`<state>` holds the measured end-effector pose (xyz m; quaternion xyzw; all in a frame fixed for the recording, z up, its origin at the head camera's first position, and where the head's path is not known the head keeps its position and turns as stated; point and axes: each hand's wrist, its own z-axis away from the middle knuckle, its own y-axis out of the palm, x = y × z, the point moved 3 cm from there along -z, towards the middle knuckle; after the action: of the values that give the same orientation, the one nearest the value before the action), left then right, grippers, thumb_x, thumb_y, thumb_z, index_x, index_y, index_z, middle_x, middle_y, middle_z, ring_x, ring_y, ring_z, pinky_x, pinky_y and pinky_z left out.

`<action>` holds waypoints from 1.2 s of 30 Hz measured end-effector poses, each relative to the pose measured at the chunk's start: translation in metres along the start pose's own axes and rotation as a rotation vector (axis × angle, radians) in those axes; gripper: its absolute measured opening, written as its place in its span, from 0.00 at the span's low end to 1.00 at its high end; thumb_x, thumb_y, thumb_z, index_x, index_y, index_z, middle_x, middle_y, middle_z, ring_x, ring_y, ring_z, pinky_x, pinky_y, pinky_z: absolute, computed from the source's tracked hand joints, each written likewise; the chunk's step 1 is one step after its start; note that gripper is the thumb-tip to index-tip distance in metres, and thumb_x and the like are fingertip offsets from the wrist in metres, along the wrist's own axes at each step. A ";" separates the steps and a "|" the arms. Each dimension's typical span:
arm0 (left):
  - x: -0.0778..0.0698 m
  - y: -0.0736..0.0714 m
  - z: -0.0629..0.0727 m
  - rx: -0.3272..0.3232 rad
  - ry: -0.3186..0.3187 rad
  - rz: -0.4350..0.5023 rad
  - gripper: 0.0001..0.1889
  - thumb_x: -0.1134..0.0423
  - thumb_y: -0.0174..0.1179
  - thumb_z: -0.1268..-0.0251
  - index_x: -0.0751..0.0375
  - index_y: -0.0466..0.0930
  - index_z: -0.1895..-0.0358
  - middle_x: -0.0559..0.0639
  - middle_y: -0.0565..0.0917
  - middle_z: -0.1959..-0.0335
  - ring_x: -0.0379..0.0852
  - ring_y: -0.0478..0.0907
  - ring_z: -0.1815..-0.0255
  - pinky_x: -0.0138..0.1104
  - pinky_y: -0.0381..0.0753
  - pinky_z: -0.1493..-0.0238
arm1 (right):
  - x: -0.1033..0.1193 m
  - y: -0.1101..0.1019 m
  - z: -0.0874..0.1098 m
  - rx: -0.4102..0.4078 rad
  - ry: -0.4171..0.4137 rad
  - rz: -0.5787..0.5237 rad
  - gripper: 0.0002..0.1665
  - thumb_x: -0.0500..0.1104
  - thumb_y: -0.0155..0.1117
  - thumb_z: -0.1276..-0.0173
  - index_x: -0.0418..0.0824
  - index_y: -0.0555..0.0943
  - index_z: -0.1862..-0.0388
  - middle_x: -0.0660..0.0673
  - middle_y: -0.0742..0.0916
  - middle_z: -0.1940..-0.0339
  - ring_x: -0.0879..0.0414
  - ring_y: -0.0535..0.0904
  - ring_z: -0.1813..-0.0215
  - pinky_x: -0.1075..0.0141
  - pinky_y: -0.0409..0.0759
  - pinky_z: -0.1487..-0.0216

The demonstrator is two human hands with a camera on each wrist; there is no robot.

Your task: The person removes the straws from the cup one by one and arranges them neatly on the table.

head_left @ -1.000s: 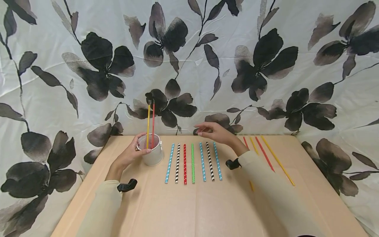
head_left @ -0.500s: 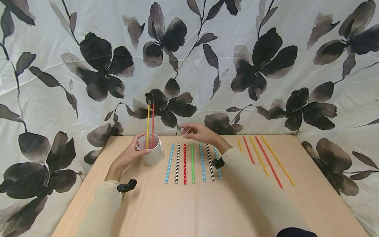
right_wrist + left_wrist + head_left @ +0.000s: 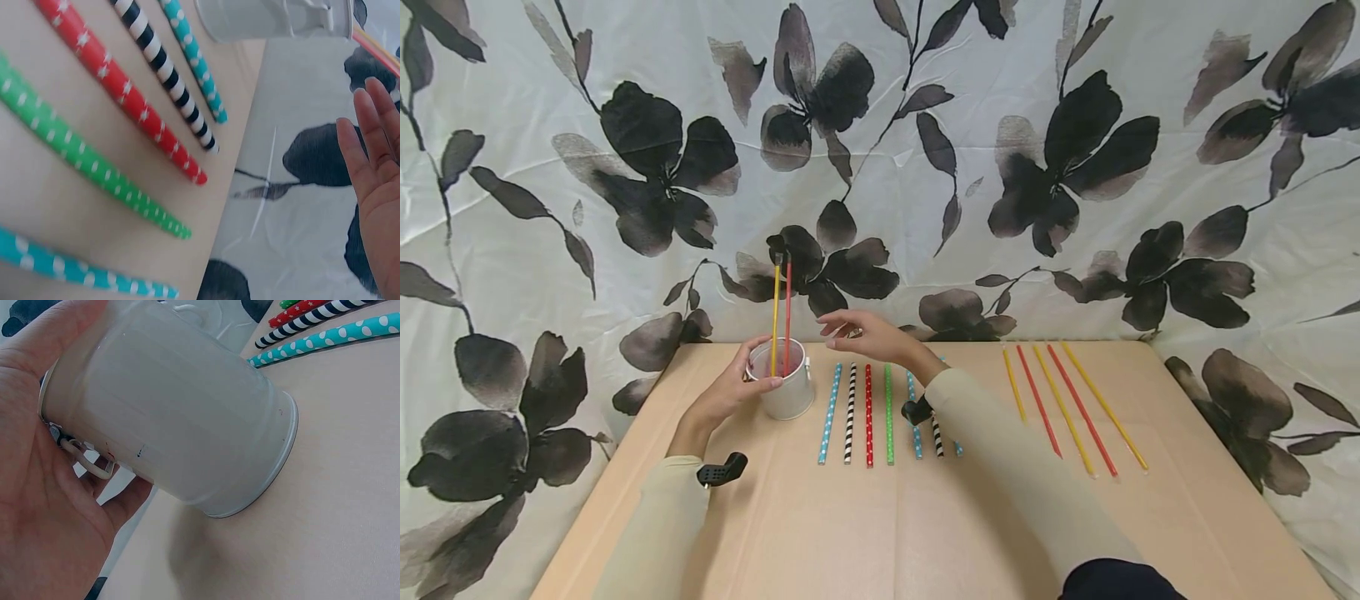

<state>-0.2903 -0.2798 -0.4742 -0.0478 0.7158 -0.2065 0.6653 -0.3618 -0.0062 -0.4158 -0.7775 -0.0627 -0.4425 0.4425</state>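
Note:
My left hand [image 3: 727, 392] grips a small white metal pail [image 3: 790, 398] near its rim, at the table's left. In the left wrist view the pail [image 3: 169, 400] looks tilted, its wire handle [image 3: 90, 464] beside the palm. One thin yellow stick [image 3: 776, 321] and one thin red stick [image 3: 788, 308] stand in it. Held in the air right of the pail, my right hand [image 3: 880, 337] has relaxed fingers and nothing visible in them. Below it lies a row of patterned paper straws, among them a red starred straw [image 3: 869, 415] and a green dotted straw [image 3: 890, 421].
Several thin yellow and red sticks, such as a red stick [image 3: 1081, 408], lie fanned out on the table [image 3: 820, 533] at the right. A floral cloth [image 3: 925, 192] hangs behind the table's back edge. My right forearm covers part of some straws.
My right hand has moved left over the straws, toward the pail, uncovering more of the sticks at the right. The left hand and the pail have stayed in place.

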 end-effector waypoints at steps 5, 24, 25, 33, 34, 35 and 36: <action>0.001 0.001 0.000 -0.006 0.000 0.003 0.47 0.58 0.68 0.34 0.47 0.45 0.19 0.63 0.52 0.22 0.66 0.47 0.21 0.68 0.48 0.27 | 0.004 0.012 -0.010 0.026 -0.010 -0.019 0.29 0.46 0.64 0.25 0.47 0.72 0.27 0.45 0.80 0.31 0.53 0.79 0.37 0.60 0.78 0.37; -0.002 0.004 -0.001 -0.025 0.008 -0.020 0.46 0.58 0.67 0.33 0.44 0.45 0.19 0.64 0.53 0.24 0.66 0.50 0.24 0.68 0.52 0.29 | 0.008 0.044 -0.034 0.136 0.011 -0.141 0.38 0.44 0.62 0.24 0.47 0.62 0.19 0.47 0.68 0.20 0.46 0.70 0.25 0.52 0.69 0.27; -0.002 0.004 -0.001 -0.024 0.007 -0.024 0.46 0.58 0.67 0.33 0.44 0.45 0.19 0.65 0.53 0.24 0.66 0.50 0.24 0.68 0.52 0.29 | 0.008 0.044 -0.035 0.130 0.013 -0.148 0.38 0.44 0.62 0.25 0.47 0.63 0.19 0.47 0.67 0.20 0.46 0.69 0.25 0.50 0.67 0.25; -0.002 0.001 0.002 -0.005 0.002 -0.023 0.46 0.57 0.66 0.32 0.44 0.44 0.19 0.66 0.52 0.24 0.67 0.49 0.23 0.69 0.52 0.29 | 0.012 0.047 -0.034 0.111 0.021 -0.140 0.37 0.42 0.63 0.25 0.46 0.64 0.20 0.46 0.69 0.21 0.46 0.70 0.25 0.48 0.65 0.25; -0.002 0.001 0.002 -0.004 0.002 -0.025 0.46 0.57 0.67 0.32 0.44 0.45 0.19 0.66 0.52 0.24 0.67 0.49 0.23 0.69 0.52 0.29 | 0.012 0.048 -0.034 0.112 0.024 -0.134 0.37 0.42 0.64 0.25 0.46 0.64 0.20 0.46 0.69 0.21 0.46 0.70 0.26 0.48 0.66 0.25; -0.002 0.001 0.002 -0.002 0.001 -0.027 0.46 0.57 0.67 0.33 0.44 0.45 0.19 0.66 0.52 0.24 0.67 0.49 0.23 0.69 0.52 0.29 | 0.013 0.048 -0.034 0.113 0.026 -0.126 0.38 0.43 0.64 0.25 0.46 0.64 0.20 0.46 0.69 0.21 0.47 0.70 0.26 0.49 0.66 0.25; -0.001 0.001 0.002 -0.001 0.002 -0.030 0.46 0.57 0.67 0.33 0.44 0.45 0.19 0.66 0.52 0.24 0.67 0.49 0.23 0.69 0.52 0.29 | 0.013 0.049 -0.033 0.113 0.028 -0.117 0.38 0.43 0.64 0.25 0.46 0.64 0.20 0.46 0.69 0.21 0.47 0.70 0.26 0.50 0.67 0.25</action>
<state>-0.2876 -0.2792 -0.4732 -0.0585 0.7156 -0.2163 0.6616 -0.3511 -0.0640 -0.4294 -0.7401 -0.1267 -0.4741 0.4599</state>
